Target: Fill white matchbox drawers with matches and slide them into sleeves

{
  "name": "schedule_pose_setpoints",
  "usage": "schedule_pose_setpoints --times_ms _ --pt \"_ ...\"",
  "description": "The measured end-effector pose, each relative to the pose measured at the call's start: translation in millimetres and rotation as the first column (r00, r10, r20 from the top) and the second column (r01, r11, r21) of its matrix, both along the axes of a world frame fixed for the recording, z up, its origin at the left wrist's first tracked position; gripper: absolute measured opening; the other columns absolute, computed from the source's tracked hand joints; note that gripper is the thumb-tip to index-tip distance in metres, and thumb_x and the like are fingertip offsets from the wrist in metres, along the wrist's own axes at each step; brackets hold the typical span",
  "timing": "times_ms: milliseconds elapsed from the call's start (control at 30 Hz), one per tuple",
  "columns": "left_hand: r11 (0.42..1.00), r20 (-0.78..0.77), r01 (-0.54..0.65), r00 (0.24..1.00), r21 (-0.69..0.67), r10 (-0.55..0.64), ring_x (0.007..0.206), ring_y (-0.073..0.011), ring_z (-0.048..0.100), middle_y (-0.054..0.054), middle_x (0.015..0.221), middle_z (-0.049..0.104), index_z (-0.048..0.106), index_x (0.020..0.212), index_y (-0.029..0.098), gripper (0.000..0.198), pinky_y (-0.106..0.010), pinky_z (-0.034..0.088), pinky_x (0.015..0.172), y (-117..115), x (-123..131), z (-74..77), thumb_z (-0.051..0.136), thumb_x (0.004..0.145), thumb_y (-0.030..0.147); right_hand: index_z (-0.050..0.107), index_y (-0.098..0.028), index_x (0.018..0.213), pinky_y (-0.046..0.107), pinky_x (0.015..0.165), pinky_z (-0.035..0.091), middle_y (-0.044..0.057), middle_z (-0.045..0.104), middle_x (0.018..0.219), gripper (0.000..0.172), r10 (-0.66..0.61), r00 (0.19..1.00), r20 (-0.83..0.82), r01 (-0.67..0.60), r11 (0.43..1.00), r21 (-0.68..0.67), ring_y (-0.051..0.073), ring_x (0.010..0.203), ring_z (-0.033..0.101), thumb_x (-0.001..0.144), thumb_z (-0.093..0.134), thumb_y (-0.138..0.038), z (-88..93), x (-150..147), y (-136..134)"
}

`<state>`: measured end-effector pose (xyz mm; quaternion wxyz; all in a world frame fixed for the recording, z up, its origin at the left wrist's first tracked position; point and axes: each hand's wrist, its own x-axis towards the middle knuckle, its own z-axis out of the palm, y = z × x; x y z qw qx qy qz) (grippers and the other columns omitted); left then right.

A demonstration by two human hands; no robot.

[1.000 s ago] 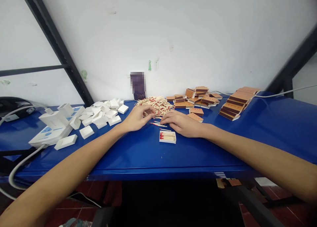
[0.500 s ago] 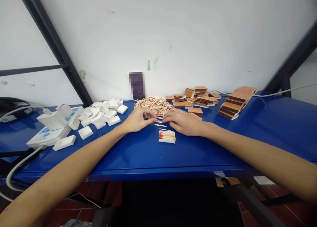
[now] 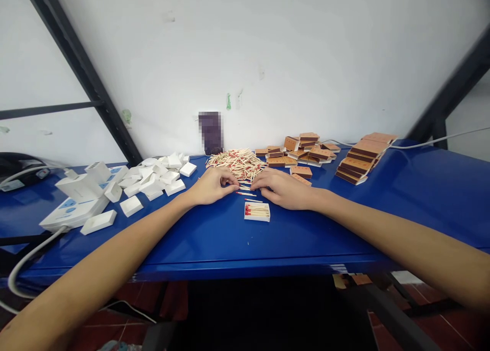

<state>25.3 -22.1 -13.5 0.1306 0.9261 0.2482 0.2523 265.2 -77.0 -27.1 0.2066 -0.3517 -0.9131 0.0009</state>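
My left hand [image 3: 216, 186] is at the front of a pile of red-tipped matches [image 3: 239, 159], its thumb and fingertips closed at the red end of a match [image 3: 245, 188]. On the other side, my right hand [image 3: 276, 187] has its fingers bent together at the plain end of the same match. A few loose matches [image 3: 246, 194] lie in a row on the blue table just below my fingertips. Nearer the front edge sits a small white tray [image 3: 257, 219] holding several matches with red heads to the left.
Empty white trays [image 3: 153, 177] are heaped left of the matches, beside white boxes and a power adapter [image 3: 79, 186]. Orange matchbox sleeves [image 3: 306, 154] lie at the back right, with a leaning stack [image 3: 363, 159] farther right. A pixelated dark object [image 3: 211, 132] stands against the wall.
Both hands stay almost in place, with only slight finger movement around the match. The whole view has shifted a little.
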Motion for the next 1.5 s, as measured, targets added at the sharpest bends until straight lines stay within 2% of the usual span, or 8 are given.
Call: schedule_pose_setpoints --times_ms 233,400,700,933,1100,1267,1367,1500 --pt "0.997 0.078 -0.049 0.995 -0.066 0.054 0.061 -0.0116 0.052 -0.001 0.069 0.064 0.069 0.082 0.016 0.019 -0.025 0.039 0.058 -1 0 3.3 0.059 0.087 0.031 0.072 -0.016 0.104 0.044 0.093 0.048 0.011 0.071 0.104 0.032 0.012 1.000 -0.010 -0.012 1.000 0.010 0.024 0.099 0.062 0.089 0.045 -0.010 0.9 0 -2" --pt "0.998 0.056 -0.025 0.998 -0.059 0.029 0.062 -0.0111 0.051 -0.001 0.071 0.064 0.067 0.081 0.015 0.018 -0.024 0.039 0.060 -3 -1 5.4 0.059 0.087 0.030 0.069 -0.016 0.111 0.043 0.090 0.050 0.011 0.071 0.103 0.035 -0.016 0.998 -0.053 0.017 1.000 0.016 0.024 0.098 0.063 0.087 0.045 -0.008 2.3 -1 -4" --pt "0.987 0.099 -0.156 0.982 -0.046 0.160 0.059 -0.0114 0.050 0.000 0.072 0.061 0.062 0.085 0.015 0.019 -0.025 0.037 0.059 2 -1 1.9 0.053 0.091 0.031 0.071 -0.017 0.109 0.044 0.093 0.049 0.011 0.069 0.112 0.036 0.012 1.000 -0.013 -0.012 1.000 -0.012 0.025 0.105 0.061 0.088 0.044 -0.008 4.0 -2 -7" --pt "0.997 -0.006 0.024 1.000 -0.076 -0.025 0.076 -0.0150 0.055 -0.003 0.086 0.061 0.063 0.087 0.016 0.020 -0.027 0.042 0.067 -6 -2 9.5 0.052 0.092 0.031 0.070 -0.016 0.108 0.042 0.094 0.047 0.011 0.069 0.109 0.036 0.000 1.000 -0.014 0.000 1.000 -0.017 0.024 0.103 0.061 0.088 0.042 -0.008 1.8 -2 -5" --pt "0.993 -0.067 0.078 0.994 -0.091 -0.084 0.079 -0.0155 0.054 -0.004 0.090 0.059 0.068 0.088 0.017 0.016 -0.029 0.044 0.070 -9 -1 4.0 0.059 0.087 0.030 0.067 -0.018 0.106 0.040 0.089 0.046 0.009 0.070 0.104 0.031 -0.081 0.992 -0.100 0.081 0.997 -0.011 0.024 0.099 0.060 0.087 0.045 -0.009 0.9 -1 -4" --pt "0.996 -0.087 0.085 0.992 -0.025 -0.087 0.073 -0.0141 0.051 -0.001 0.080 0.058 0.065 0.085 0.017 0.010 -0.028 0.040 0.070 -8 5 -3.6 0.060 0.085 0.027 0.067 -0.018 0.098 0.036 0.084 0.044 0.007 0.067 0.095 0.015 -0.032 0.992 -0.119 0.027 0.999 -0.045 0.022 0.092 0.058 0.091 0.054 -0.024 5.5 -1 -8" --pt "0.998 -0.057 0.068 0.996 0.000 -0.067 0.067 -0.0121 0.048 0.002 0.073 0.056 0.060 0.084 0.017 0.011 -0.025 0.038 0.065 -9 8 -4.1 0.061 0.085 0.027 0.068 -0.020 0.092 0.034 0.081 0.042 0.007 0.064 0.093 0.020 0.003 0.994 -0.106 -0.013 0.996 -0.091 0.021 0.091 0.056 0.092 0.058 -0.038 6.7 -1 -8" --pt "0.999 -0.018 -0.039 0.999 0.037 0.039 0.060 -0.0114 0.044 0.003 0.065 0.050 0.056 0.079 0.017 0.013 -0.025 0.033 0.060 -9 7 -2.7 0.051 0.089 0.025 0.071 -0.019 0.087 0.032 0.077 0.042 0.006 0.062 0.091 0.022 0.008 0.996 -0.086 -0.023 0.985 -0.171 0.020 0.086 0.057 0.091 0.061 -0.039 9.1 0 -7"
